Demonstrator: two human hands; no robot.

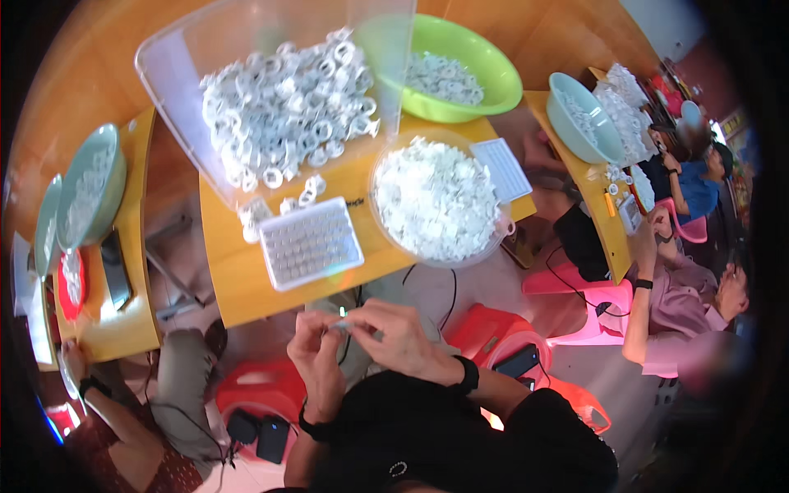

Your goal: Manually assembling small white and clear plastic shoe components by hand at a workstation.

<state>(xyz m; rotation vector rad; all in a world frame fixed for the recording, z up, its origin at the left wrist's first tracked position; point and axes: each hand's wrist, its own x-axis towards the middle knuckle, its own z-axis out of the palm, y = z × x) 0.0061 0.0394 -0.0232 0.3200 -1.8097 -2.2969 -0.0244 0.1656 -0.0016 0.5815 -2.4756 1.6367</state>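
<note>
Just in front of the table edge, my left hand (317, 349) and my right hand (401, 335) meet with their fingers pinched. Between the fingertips is a small pale piece (339, 324), mostly covered, so its exact kind is unclear. Beyond them on the table lies a white gridded tray (312, 244) with rows of small round pieces. A round clear tub (376, 215) heaped with small white plastic parts stands to its right. Several loose white plastic rings (308, 195) lie behind the tray.
A big clear bin (168, 135) holds white ring-shaped parts. Behind the round tub is a green basin (493, 78) of white parts, with a printed sheet (503, 171) nearby. Other people sit at side tables left and right. Red stools (261, 386) and cables are below.
</note>
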